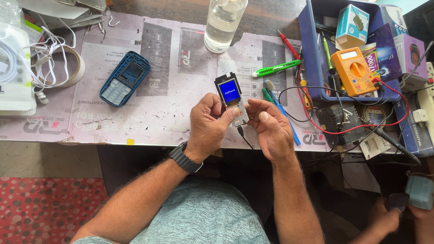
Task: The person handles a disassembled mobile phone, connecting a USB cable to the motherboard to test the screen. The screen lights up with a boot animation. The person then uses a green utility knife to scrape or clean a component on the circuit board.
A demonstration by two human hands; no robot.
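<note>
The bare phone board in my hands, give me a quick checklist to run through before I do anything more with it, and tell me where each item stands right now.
1. Phone board held firmly: ok, the left hand and right hand both grip it above the table.
2. Screen working: ok, it glows blue.
3. Black cable at the board's lower end: cannot tell whether it is fully seated.
4. Blue phone casing within reach: ok, it lies on the table left of the hands.
5. Orange multimeter ready: cannot tell, it sits in the blue tray with leads trailing out.
6. Clear bottle away from the board: ok, it stands upright, farther back.
</note>
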